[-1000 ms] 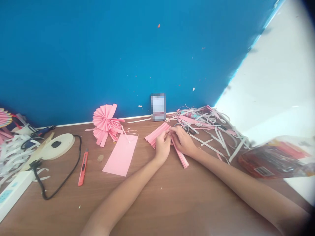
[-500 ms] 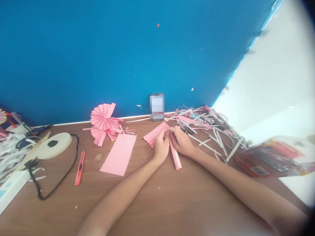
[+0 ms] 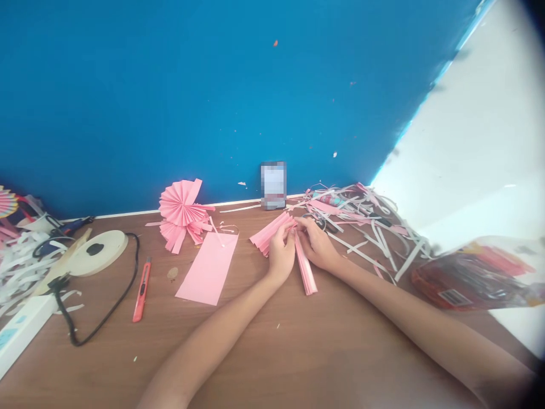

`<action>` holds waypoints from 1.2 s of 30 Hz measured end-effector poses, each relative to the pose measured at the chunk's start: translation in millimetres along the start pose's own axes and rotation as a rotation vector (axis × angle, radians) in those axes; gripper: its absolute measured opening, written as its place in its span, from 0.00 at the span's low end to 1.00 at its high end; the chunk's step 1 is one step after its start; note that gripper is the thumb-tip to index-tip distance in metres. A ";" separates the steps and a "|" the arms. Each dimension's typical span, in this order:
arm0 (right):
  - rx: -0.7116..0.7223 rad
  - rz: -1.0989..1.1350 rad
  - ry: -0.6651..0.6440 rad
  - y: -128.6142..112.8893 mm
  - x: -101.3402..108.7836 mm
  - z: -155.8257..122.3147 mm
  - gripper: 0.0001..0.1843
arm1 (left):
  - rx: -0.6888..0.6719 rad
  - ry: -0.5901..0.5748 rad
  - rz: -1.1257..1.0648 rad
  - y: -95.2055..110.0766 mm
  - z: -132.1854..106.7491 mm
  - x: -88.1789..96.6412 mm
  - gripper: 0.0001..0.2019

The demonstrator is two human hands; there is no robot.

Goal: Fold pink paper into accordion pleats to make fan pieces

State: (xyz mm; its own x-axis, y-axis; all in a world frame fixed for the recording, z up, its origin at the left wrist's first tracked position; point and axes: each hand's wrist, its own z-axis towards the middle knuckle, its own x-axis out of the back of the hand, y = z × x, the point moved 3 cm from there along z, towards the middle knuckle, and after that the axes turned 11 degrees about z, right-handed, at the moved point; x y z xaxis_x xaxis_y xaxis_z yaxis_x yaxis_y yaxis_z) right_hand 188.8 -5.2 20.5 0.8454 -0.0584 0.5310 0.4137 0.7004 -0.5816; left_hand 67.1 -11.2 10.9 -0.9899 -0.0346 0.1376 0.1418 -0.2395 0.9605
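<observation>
A pink pleated paper strip (image 3: pixel 305 271) is between my hands, its lower end pointing down and to the right over the table. Its other pleated part (image 3: pixel 264 234) spreads out to the left behind my fingers. My left hand (image 3: pixel 281 253) is closed, pinching the paper where the two parts meet. Right beside it, my right hand (image 3: pixel 315 244) is closed on the paper too, with the fingertips of both hands almost touching. Those fingertips hide the meeting point. Left of my hands lies a flat pink paper sheet (image 3: pixel 207 270), with finished-looking pink paper rosettes (image 3: pixel 182 204) behind it.
A red box cutter (image 3: pixel 142 291) lies to the left, near a white disc-shaped roll (image 3: pixel 97 253), a black cable (image 3: pixel 111 312) and a white power strip (image 3: pixel 28 324). A phone (image 3: pixel 273 186) leans on the blue wall. Paper scraps (image 3: pixel 374 221) and a plastic package (image 3: pixel 468 278) are at right.
The view has shifted slightly. My right fingers have moved a little at the pinched spot; both hands still hold the pleated paper in the same place.
</observation>
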 end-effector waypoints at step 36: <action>-0.032 -0.005 0.098 4.1 1.5 -0.8 0.17 | 0.017 0.046 0.053 -3.5 0.1 1.6 0.14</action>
State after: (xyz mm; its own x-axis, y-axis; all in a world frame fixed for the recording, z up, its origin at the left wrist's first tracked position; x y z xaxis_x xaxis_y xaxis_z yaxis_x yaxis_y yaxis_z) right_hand 191.9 -3.0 18.4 0.8719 -0.1320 0.4716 0.4267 0.6774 -0.5992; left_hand 65.0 -10.3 7.8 -0.9799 -0.0916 0.1774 0.1936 -0.2194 0.9562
